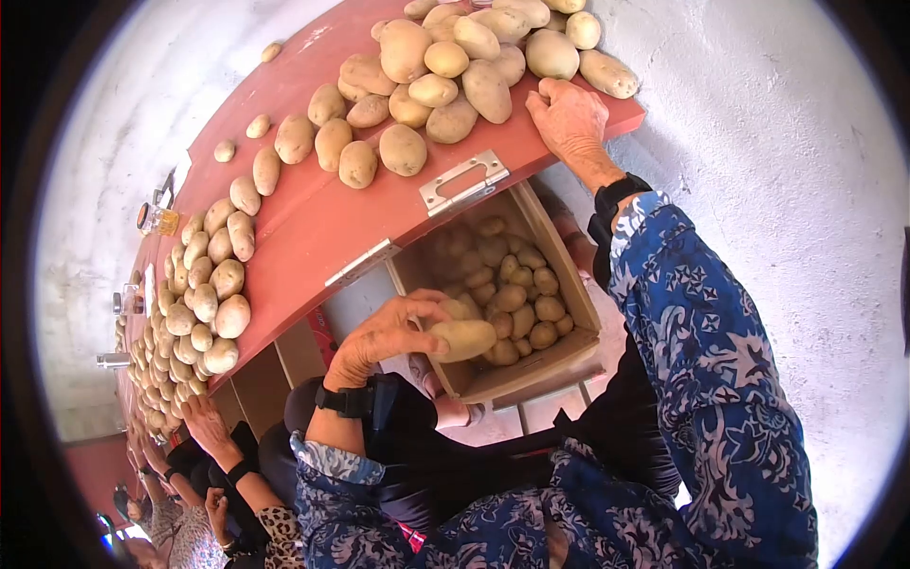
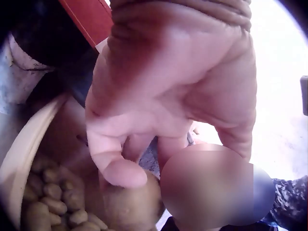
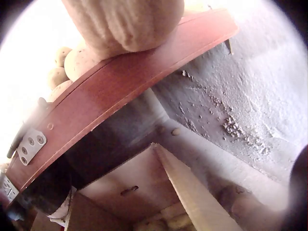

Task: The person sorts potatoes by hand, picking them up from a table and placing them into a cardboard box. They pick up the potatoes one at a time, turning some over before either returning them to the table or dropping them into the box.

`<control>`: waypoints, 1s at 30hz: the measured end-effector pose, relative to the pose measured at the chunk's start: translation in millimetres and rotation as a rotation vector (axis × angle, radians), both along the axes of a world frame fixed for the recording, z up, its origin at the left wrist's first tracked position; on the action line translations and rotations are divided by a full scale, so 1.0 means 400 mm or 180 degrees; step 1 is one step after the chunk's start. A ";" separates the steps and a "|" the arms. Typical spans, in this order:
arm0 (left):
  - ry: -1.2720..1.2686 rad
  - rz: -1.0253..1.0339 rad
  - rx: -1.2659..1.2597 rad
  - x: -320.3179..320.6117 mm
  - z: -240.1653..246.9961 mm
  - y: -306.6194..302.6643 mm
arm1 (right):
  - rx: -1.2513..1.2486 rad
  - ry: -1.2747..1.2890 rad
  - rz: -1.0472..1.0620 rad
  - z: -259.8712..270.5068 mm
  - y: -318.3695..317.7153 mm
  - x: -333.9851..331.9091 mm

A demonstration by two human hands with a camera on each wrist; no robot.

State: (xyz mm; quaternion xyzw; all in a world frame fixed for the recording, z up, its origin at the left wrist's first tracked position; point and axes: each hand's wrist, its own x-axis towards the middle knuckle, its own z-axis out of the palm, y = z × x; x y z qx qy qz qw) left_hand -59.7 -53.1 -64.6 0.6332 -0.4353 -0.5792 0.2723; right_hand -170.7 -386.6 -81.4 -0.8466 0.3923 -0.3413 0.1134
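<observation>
Over the cardboard box (image 1: 569, 356), the left hand (image 1: 398, 327) grips a pale, oblong potato (image 1: 464, 339) between thumb and fingers. In the left wrist view, a potato (image 2: 132, 207) shows under the fingertips of the left hand (image 2: 168, 86); a blurred patch covers what lies beside it. Many potatoes (image 1: 512, 299) lie inside the box. The right hand (image 1: 572, 119) rests on the red table (image 1: 379, 213) near its right end, beside a heap of potatoes (image 1: 486, 90). Its fingertips are partly hidden; the right wrist view shows only its heel (image 3: 130, 29) over the table edge.
Metal hinges (image 1: 464, 182) sit along the near table edge. More potatoes (image 1: 227, 278) are heaped along the table's left part, where other people's hands (image 1: 209, 427) reach in. Glass jars (image 1: 159, 218) stand at the far side. A white wall (image 1: 749, 123) is on the right.
</observation>
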 end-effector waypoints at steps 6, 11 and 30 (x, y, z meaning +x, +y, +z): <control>-0.0005 0.0567 -0.0022 -0.009 0.000 -0.044 | 0.0098 0.0033 0.0020 0.004 0.003 -0.002; -0.0044 0.0416 -0.0049 -0.018 -0.035 -0.063 | -0.0101 -0.0085 -0.0003 -0.012 -0.008 0.005; 0.0115 0.1032 0.0369 -0.041 -0.035 -0.093 | -0.0008 -0.0068 0.0032 -0.012 -0.007 0.003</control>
